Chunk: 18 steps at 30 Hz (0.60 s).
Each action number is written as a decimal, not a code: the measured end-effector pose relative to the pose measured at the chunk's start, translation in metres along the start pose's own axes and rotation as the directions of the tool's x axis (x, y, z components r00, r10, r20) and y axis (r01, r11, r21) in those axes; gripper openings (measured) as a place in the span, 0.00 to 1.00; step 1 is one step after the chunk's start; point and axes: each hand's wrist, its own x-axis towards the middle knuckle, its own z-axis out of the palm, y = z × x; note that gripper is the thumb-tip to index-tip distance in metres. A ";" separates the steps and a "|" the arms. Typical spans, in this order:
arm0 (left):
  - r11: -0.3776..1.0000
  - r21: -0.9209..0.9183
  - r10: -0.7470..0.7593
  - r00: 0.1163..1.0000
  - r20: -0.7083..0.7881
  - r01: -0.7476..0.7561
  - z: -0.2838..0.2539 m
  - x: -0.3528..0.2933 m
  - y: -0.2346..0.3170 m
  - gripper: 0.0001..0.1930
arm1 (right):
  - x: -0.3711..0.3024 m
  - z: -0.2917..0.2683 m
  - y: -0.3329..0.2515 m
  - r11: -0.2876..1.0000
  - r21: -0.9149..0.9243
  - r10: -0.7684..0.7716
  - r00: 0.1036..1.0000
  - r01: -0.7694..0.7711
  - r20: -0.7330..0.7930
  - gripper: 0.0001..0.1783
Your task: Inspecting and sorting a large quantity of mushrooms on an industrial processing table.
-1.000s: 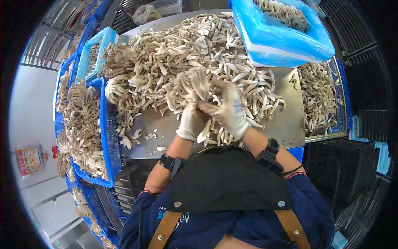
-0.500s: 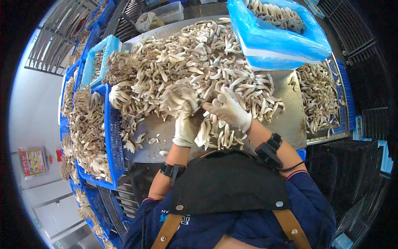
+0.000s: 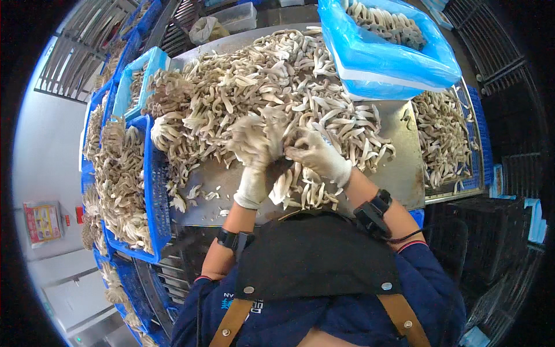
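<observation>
A bunch of pale mushrooms (image 3: 248, 136), slightly blurred, is gripped in my gloved left hand (image 3: 252, 182) above the near part of the metal table. Close to its right side, my gloved right hand (image 3: 322, 157) is closed, with its fingers curled inward. A brownish mushroom (image 3: 293, 137) shows at those fingertips; how it is held is partly hidden. Beneath and beyond both hands spreads a large heap of loose mushrooms (image 3: 260, 81). Several pale single mushrooms (image 3: 309, 188) lie between my hands and my apron.
Blue crates (image 3: 159, 196) of mushroom bunches line the left side, beside a light-blue box (image 3: 151, 66). At the back right stands a box lined with blue plastic (image 3: 399, 63), holding mushrooms. A tray of mushrooms (image 3: 442, 139) sits right of the table (image 3: 407, 168).
My left hand and the bunch have tilted and shifted slightly. The right hand's fingers have curled in more, and a dark gap now shows between the hands.
</observation>
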 end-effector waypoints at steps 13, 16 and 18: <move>0.773 0.627 0.040 0.993 0.107 -0.099 0.022 -0.017 -0.007 0.17 | -0.005 0.030 0.020 0.196 0.978 0.484 0.874 -0.065 -0.039 0.13; 0.431 0.887 0.012 0.984 0.175 -0.164 0.005 -0.007 0.001 0.15 | -0.008 0.022 0.014 0.831 0.477 0.447 0.853 -0.285 -0.269 0.12; 0.675 0.718 0.137 0.985 0.105 -0.170 0.019 -0.005 -0.009 0.12 | -0.012 0.024 0.011 0.863 0.429 0.439 0.815 -0.266 -0.379 0.13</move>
